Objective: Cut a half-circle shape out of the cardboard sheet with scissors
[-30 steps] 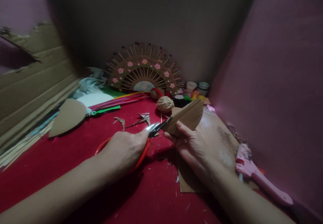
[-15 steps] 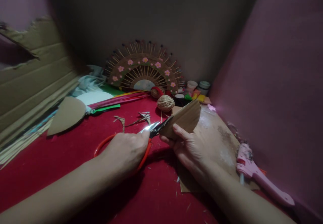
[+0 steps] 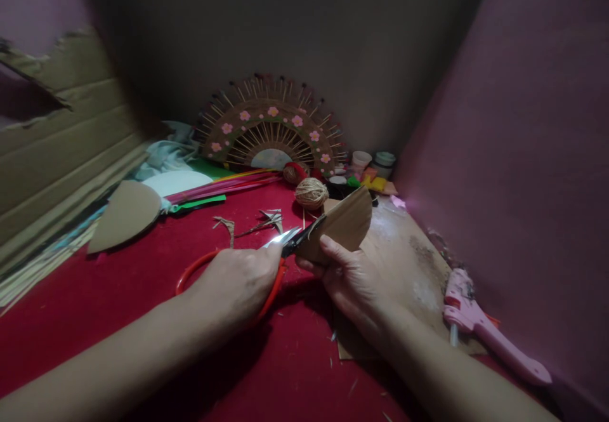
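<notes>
My left hand (image 3: 238, 282) is wrapped round the scissors (image 3: 196, 268), which have red-orange handles. Their dark blades point up and right, against the left edge of a brown cardboard piece (image 3: 345, 219). That piece has a curved right side. My right hand (image 3: 354, 279) grips it from below, thumb on the near face and fingers partly hidden behind. Small cut scraps (image 3: 271, 219) lie on the red cloth (image 3: 181, 314) beyond the scissors. Just behind the held piece rests a ball of twine (image 3: 311, 193).
A pink glue gun (image 3: 495, 333) lies at the right on a cardboard sheet (image 3: 404, 270). At the back a flowered stick fan (image 3: 273, 127) leans near small tubs (image 3: 383, 164). Another cardboard piece (image 3: 126, 216) and coloured strips (image 3: 233, 185) are at the left.
The held cardboard has turned slightly, its curved end shifting left, and my right hand has moved a little left with it. My left hand and the scissors have hardly moved.
</notes>
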A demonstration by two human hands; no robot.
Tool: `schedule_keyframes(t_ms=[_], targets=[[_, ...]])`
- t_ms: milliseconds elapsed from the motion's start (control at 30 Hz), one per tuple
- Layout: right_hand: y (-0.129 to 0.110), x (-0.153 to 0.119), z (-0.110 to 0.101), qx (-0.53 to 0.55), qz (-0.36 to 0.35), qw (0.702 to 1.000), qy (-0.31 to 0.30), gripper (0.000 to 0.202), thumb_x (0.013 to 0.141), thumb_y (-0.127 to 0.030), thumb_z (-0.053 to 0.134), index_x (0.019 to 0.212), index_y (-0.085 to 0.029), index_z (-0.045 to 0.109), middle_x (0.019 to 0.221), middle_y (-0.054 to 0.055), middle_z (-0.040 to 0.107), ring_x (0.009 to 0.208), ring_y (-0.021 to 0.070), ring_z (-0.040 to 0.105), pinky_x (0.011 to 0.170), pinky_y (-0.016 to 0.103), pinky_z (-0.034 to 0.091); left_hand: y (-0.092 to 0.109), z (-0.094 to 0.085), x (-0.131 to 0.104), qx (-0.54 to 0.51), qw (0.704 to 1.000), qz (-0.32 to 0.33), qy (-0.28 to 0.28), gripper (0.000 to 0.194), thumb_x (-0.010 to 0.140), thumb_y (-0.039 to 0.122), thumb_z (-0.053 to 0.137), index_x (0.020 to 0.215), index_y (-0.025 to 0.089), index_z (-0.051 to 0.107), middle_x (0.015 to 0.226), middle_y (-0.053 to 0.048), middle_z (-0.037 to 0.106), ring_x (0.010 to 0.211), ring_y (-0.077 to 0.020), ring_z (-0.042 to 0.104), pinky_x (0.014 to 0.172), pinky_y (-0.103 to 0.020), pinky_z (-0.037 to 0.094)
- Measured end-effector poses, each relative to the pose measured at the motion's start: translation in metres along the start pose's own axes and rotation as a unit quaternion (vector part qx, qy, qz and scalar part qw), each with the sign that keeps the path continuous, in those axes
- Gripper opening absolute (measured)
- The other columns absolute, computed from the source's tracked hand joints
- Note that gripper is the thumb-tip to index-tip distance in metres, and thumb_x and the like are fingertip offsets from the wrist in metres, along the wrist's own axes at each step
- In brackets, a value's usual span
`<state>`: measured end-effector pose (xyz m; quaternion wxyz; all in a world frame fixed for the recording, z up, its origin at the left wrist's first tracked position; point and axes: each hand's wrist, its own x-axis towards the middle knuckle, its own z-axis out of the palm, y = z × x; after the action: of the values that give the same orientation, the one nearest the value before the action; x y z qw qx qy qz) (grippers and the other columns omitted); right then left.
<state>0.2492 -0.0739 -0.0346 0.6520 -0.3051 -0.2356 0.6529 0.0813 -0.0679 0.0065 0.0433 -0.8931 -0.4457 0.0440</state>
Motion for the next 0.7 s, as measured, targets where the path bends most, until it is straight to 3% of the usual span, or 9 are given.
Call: schedule_keyframes(t_ms=[133, 300, 533, 700], targets=[[0.0015, 0.0007, -0.0015, 0.001, 0.002, 1.000, 0.001, 0.036, 0.064, -0.015, 0.079, 0.098, -0.017, 0.068, 0.084, 0.003, 0.074, 0.075, 0.0200, 0.069, 0.074, 0.040, 0.061, 0.0000, -0.0010, 0.0008, 0.003, 1.000, -0.009, -0.019, 0.035, 0.079, 0.010, 0.041, 0.113, 0.008, 0.050, 0.077, -0.011, 0.070, 0.067, -0.0256, 0.069, 0.050, -0.030, 0.042], [0.0056, -0.0021, 0.0006, 0.003, 0.006, 1.000, -0.002, 0.039, 0.064, -0.014, 0.078, 0.101, -0.016, 0.068, 0.082, 0.004, 0.074, 0.076, 0.0213, 0.070, 0.070, 0.040, 0.061, -0.0021, 0.0043, 0.0023, -0.056, 0.998, 0.007, 0.001, 0.030, 0.082, 0.014, 0.041, 0.111, 0.009, 0.047, 0.086, -0.012, 0.070, 0.074, -0.0274, 0.068, 0.056, -0.034, 0.048], [0.0078, -0.0029, 0.0018, 0.012, 0.003, 1.000, -0.012, 0.042, 0.064, -0.014, 0.078, 0.104, -0.020, 0.067, 0.086, 0.002, 0.075, 0.077, 0.0209, 0.070, 0.069, 0.039, 0.061, 0.0026, 0.0011, 0.0008, 0.002, 1.000, -0.015, -0.022, 0.030, 0.081, 0.009, 0.040, 0.110, 0.008, 0.049, 0.078, -0.011, 0.069, 0.069, -0.0265, 0.069, 0.053, -0.032, 0.046], [0.0092, -0.0034, 0.0013, -0.006, 0.001, 1.000, -0.013, 0.037, 0.063, -0.017, 0.079, 0.099, -0.017, 0.069, 0.083, 0.004, 0.075, 0.073, 0.0208, 0.070, 0.071, 0.040, 0.059, 0.0016, 0.0009, 0.0003, -0.038, 0.999, -0.006, -0.003, 0.031, 0.081, 0.014, 0.043, 0.111, 0.010, 0.049, 0.081, -0.009, 0.070, 0.070, -0.0256, 0.069, 0.053, -0.031, 0.046]])
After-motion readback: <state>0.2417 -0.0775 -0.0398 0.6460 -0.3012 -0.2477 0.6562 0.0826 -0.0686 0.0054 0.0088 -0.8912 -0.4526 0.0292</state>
